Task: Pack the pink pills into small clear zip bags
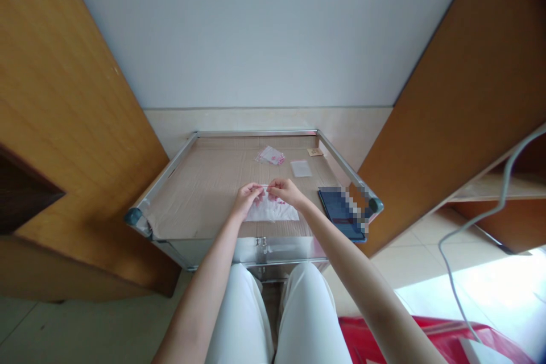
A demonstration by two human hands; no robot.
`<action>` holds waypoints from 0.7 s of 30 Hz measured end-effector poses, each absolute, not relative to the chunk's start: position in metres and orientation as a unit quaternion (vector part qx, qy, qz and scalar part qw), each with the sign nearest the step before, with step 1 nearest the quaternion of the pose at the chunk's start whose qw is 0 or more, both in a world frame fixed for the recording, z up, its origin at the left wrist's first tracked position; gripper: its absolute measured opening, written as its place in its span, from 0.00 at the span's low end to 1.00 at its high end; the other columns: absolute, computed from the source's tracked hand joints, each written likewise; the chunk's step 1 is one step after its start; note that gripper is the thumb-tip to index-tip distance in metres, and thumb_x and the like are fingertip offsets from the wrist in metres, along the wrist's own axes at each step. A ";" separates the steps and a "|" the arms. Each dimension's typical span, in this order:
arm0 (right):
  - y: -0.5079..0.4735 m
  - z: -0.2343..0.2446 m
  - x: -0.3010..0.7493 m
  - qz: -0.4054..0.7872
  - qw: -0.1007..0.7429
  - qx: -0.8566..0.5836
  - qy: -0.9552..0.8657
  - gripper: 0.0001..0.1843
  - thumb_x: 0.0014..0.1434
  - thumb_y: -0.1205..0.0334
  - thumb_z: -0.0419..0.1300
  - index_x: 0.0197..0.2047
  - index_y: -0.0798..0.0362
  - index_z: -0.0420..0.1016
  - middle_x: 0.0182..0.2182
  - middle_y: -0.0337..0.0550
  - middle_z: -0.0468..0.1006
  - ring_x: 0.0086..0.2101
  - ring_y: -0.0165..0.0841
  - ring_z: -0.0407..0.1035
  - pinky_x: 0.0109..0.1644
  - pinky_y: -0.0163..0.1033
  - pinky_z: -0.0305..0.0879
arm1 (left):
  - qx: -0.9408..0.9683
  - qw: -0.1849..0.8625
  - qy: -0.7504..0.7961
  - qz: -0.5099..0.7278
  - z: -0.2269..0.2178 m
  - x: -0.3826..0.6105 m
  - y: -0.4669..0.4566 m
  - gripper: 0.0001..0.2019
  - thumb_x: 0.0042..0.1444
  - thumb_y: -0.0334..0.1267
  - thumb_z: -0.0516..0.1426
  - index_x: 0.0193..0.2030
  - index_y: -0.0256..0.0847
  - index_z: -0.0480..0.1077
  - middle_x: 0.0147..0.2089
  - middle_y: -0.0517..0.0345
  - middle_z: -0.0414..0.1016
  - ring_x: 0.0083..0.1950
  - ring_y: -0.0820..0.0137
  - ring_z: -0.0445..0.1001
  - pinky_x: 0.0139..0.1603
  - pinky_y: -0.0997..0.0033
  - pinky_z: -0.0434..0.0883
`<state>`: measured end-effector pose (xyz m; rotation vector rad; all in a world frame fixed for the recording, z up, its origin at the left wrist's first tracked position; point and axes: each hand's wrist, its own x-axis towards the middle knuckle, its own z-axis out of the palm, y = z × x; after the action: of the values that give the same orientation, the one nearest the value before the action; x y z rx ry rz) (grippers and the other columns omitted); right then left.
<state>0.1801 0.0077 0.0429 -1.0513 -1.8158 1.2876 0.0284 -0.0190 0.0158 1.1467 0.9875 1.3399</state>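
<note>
My left hand and my right hand meet above a white packet with pink print, which lies on the cardboard-covered tray top. Each hand pinches its upper edge between fingertips, though the small grip is hard to see. Farther back lie a pink-printed clear bag and a plain white flat sachet. A small tan card sits near the back corner. To the right of my right hand lies a dark blue folder, partly blurred.
The tray has a metal rail on its back and sides. Orange wooden panels stand on the left and right, with a white wall behind. A white cable hangs at right, and a red bag lies on the floor at lower right.
</note>
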 end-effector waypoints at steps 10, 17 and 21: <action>0.000 0.054 0.174 0.479 0.344 -0.391 -0.706 0.05 0.45 0.64 0.52 0.22 0.57 0.65 0.14 0.35 0.66 0.17 0.23 0.60 0.21 0.28 0.55 | 0.493 0.530 0.426 0.543 0.012 0.029 -0.019 0.11 0.42 0.43 0.58 0.29 0.36 0.67 0.22 0.62 0.68 0.20 0.78 0.64 0.17 0.80 0.58; 0.003 0.052 0.173 0.468 0.329 -0.396 -0.718 0.04 0.44 0.65 0.52 0.23 0.57 0.65 0.15 0.35 0.66 0.17 0.23 0.60 0.20 0.27 0.53 | 0.506 0.530 0.422 0.534 0.011 0.029 -0.018 0.11 0.44 0.43 0.56 0.29 0.36 0.65 0.20 0.62 0.65 0.18 0.79 0.63 0.14 0.82 0.56; 0.004 0.052 0.174 0.457 0.318 -0.397 -0.729 0.04 0.44 0.65 0.52 0.23 0.57 0.65 0.15 0.35 0.66 0.17 0.23 0.60 0.20 0.27 0.53 | 0.505 0.535 0.415 0.536 0.013 0.029 -0.019 0.11 0.43 0.43 0.57 0.28 0.36 0.64 0.21 0.62 0.65 0.19 0.78 0.63 0.14 0.82 0.56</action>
<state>0.1739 0.0040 0.0522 -1.0446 -1.9192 1.2037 0.0294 -0.0191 0.0127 1.2021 0.9875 1.2772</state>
